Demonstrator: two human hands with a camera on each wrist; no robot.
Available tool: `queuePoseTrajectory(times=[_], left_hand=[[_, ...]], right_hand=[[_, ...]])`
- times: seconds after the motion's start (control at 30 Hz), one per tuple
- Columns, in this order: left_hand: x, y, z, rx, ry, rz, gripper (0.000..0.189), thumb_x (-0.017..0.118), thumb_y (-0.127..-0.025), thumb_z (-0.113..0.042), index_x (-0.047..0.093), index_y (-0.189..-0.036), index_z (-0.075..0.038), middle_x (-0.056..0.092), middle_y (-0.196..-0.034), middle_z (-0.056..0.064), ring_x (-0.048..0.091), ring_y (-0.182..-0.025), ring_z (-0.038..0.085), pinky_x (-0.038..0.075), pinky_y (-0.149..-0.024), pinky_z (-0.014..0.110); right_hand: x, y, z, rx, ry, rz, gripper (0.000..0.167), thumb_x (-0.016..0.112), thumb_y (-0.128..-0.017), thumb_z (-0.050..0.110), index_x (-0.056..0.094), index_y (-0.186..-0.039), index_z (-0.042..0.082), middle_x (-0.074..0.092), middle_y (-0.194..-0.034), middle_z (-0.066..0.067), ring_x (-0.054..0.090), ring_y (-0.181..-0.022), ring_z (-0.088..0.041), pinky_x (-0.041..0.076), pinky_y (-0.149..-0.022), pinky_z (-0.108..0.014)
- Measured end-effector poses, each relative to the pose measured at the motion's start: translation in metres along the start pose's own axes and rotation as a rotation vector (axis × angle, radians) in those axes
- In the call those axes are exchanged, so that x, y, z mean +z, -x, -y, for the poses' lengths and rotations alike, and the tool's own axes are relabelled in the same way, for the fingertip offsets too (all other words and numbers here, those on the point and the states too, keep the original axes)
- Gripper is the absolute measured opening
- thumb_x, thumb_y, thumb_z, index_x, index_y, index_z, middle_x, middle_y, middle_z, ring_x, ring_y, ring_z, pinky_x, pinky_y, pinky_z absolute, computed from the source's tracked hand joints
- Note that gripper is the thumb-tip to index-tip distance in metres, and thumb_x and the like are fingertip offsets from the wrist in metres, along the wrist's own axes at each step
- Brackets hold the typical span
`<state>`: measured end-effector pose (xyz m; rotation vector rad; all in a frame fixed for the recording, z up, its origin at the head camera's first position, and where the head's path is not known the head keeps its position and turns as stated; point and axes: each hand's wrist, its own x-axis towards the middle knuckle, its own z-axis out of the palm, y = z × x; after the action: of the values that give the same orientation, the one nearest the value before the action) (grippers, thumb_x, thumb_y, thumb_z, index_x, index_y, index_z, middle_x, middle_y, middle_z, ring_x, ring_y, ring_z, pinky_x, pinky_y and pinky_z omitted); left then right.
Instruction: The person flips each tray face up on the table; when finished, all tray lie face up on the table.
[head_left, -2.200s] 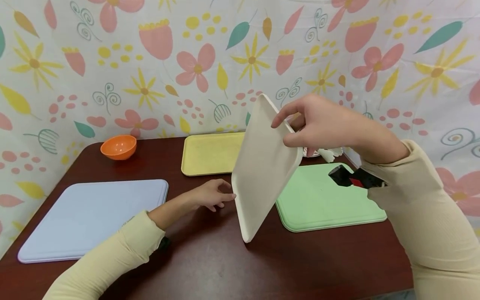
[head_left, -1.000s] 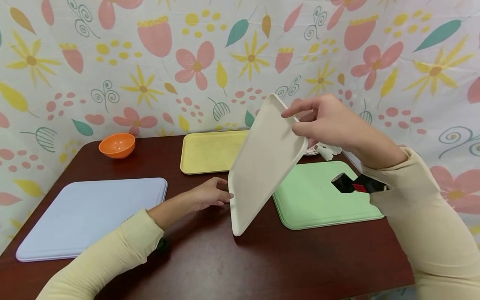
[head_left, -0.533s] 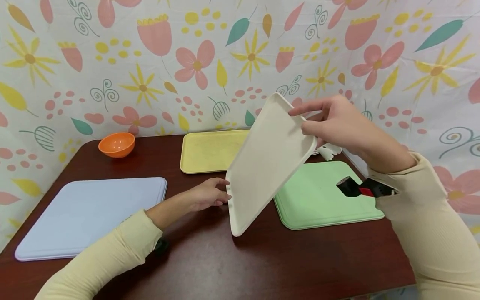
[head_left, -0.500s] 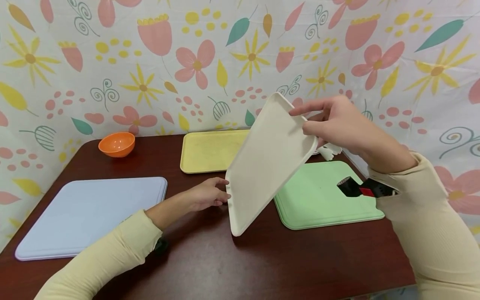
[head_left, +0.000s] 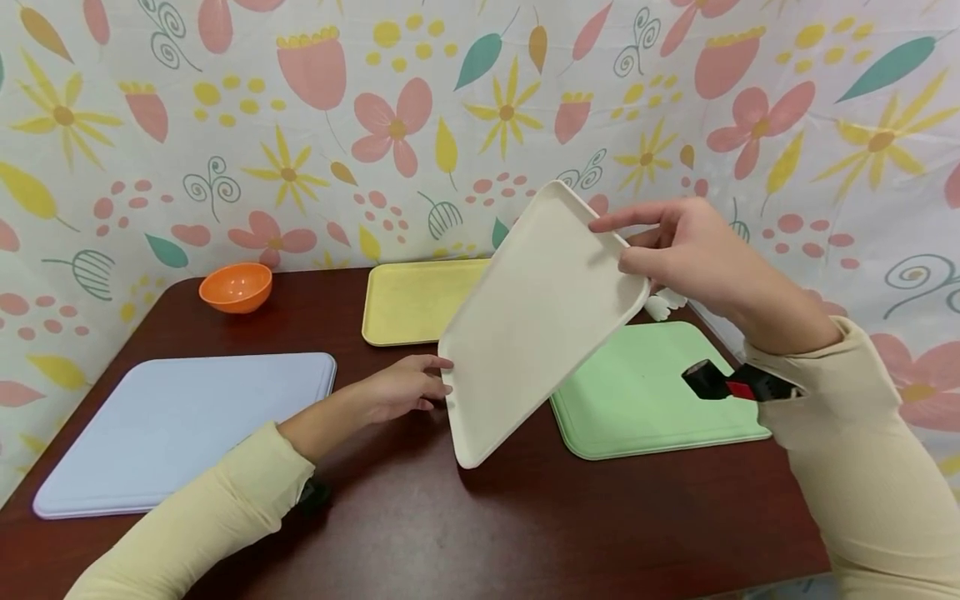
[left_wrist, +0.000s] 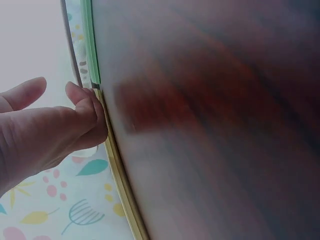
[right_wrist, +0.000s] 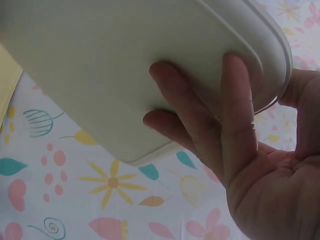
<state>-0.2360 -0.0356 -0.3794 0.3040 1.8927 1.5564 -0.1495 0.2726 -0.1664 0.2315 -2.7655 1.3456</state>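
Cloth [head_left: 247,108] with a flower print hangs behind, probably as a backdrop. Dark brown counter [head_left: 465,542] carries the rest. Pale blue board [head_left: 187,425] lies flat at left, green board [head_left: 652,392] flat at right, partly behind the white tray [head_left: 540,325]. Split looks meant to keep the middle for handling.

White tray: tilted over the middle of the counter, inner face toward the person, one corner low. Can't tell if that corner touches down. Yellow tray [head_left: 423,300] sits flat at the back, partly hidden by it; presumably parked out of the way.

Hands: right hand [head_left: 678,254] grips the upper right edge, thumb and index on the inner side, other fingers spread against the underside. Likely the main hold, since that side is high. Left hand [head_left: 401,387] has fingertips touching the left edge, thumb and index apart, not wrapped round it; reads as steadying the lower side.

Orange bowl [head_left: 236,289] stands upright at back left, well apart, so unlikely to get knocked. Black camera [head_left: 738,385] rides the right wrist to watch that hand. Small white piece [head_left: 663,304] at back right, mostly hidden; can't identify.
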Motion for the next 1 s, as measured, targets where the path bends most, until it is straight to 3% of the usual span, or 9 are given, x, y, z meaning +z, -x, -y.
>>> queuePoseTrajectory(times=[0.37, 0.6, 0.87, 1.0], left_hand=[[-0.009, 0.009, -0.001, 0.008, -0.005, -0.032, 0.055, 0.057, -0.097, -0.002, 0.034, -0.146, 0.006, 0.05, -0.131, 0.024, 0.052, -0.123, 0.034, 0.045, -0.101, 0.046], [-0.011, 0.011, 0.0, 0.012, -0.009, -0.051, 0.056, 0.059, -0.097, -0.003, 0.032, -0.145, 0.007, 0.05, -0.13, 0.024, 0.059, -0.112, 0.029, 0.047, -0.098, 0.047], [-0.018, 0.014, -0.001, 0.001, -0.089, -0.126, 0.06, 0.066, -0.094, -0.006, 0.036, -0.145, 0.003, 0.05, -0.133, 0.023, 0.061, -0.11, 0.027, 0.051, -0.091, 0.04], [-0.024, 0.017, 0.0, 0.018, -0.097, -0.124, 0.063, 0.064, -0.094, -0.004, 0.034, -0.149, 0.001, 0.042, -0.145, 0.024, 0.059, -0.114, 0.027, 0.049, -0.094, 0.041]], right_hand=[[0.0, 0.006, -0.016, -0.033, 0.03, 0.029, 0.042, 0.06, -0.09, 0.0, 0.062, -0.132, 0.007, 0.073, -0.106, -0.014, 0.071, -0.071, -0.022, 0.054, -0.053, -0.034], [0.004, 0.011, -0.022, -0.049, 0.038, 0.017, 0.04, 0.068, -0.09, 0.004, 0.064, -0.129, 0.005, 0.074, -0.102, -0.012, 0.069, -0.069, -0.022, 0.055, -0.054, -0.035], [0.008, 0.014, -0.034, -0.066, 0.104, -0.021, 0.04, 0.074, -0.087, 0.008, 0.066, -0.126, 0.005, 0.074, -0.094, -0.01, 0.067, -0.063, -0.022, 0.055, -0.057, -0.033], [0.012, 0.015, -0.041, -0.091, 0.072, -0.011, 0.043, 0.077, -0.084, 0.005, 0.066, -0.126, 0.002, 0.073, -0.103, -0.017, 0.07, -0.069, -0.019, 0.057, -0.058, -0.035]])
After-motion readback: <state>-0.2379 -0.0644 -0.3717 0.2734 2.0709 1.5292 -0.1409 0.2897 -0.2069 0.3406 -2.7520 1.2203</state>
